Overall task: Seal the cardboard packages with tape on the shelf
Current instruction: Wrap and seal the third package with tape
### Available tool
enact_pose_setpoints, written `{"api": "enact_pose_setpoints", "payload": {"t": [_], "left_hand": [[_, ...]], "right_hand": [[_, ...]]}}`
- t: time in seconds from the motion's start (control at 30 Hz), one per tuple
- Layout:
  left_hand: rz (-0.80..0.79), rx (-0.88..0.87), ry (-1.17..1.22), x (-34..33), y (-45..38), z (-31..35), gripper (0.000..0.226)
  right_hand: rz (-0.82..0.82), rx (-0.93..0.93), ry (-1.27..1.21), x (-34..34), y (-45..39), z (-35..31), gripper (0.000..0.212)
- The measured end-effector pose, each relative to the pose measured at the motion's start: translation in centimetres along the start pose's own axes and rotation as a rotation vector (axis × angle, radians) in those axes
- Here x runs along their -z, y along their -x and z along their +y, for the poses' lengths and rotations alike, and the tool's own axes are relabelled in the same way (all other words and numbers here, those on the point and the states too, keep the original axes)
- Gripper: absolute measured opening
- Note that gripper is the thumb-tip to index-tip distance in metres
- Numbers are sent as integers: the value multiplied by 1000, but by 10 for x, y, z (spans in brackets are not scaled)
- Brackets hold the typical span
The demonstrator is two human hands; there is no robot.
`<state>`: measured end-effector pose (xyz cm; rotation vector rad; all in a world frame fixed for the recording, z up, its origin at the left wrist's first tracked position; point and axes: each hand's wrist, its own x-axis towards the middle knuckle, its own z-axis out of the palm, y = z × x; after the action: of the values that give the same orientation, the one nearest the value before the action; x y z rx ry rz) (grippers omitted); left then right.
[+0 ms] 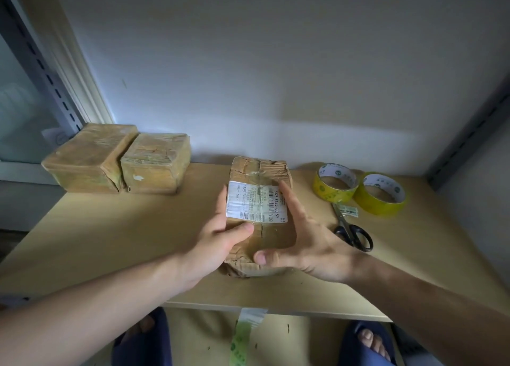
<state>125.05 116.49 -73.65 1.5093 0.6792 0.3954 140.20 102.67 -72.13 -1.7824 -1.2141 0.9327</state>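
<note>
The left hand (218, 238) grips the left side of a worn cardboard package (260, 219), its thumb curled over the top face just below a white shipping label (255, 202) and its fingers running up along the package's left edge. The right hand (309, 244) is spread wide on the package's right side: the forefinger lies straight along the label's right border, the thumb reaches across the near end of the package, and the remaining fingers are hidden behind the hand, so whether they wrap the box cannot be told. The package sits lengthwise between both hands, near the middle of a pale wooden shelf (138, 236), with creased, crumpled cardboard at both ends.

To the right of the right hand, black-handled scissors (352, 231) lie flat on the shelf, blades pointing away. Just beyond them, two rolls of yellow tape (334, 182) and (380, 193) lie flat, touching each other side by side. A short scrap of tape (349, 210) rests beside the scissor blades.

At the far left of the shelf, two taped packages (88, 158) and (156, 162) lie pressed against each other near a white wall (276, 62). A strip of green-printed tape (242, 335) hangs down from the shelf's front edge. Below the shelf, two feet in dark blue slippers (367, 343) show on the floor. Slotted grey metal uprights (41, 59) frame the shelf on the left and right.
</note>
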Motion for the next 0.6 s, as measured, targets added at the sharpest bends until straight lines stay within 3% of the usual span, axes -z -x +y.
{"api": "enact_pose_setpoints", "payload": {"t": [0.47,0.53,0.6], "left_hand": [[10,-73,-12,-7,4,4,91],[7,-75,-20,-5,2,3,98],[10,-78,-27,-6,3,5,92]], "right_hand": [[2,-20,343,0,7,-6,158],[-62,-19,246,7,11,-7,152],[-78,-19,-37,13,12,-11,126]]}}
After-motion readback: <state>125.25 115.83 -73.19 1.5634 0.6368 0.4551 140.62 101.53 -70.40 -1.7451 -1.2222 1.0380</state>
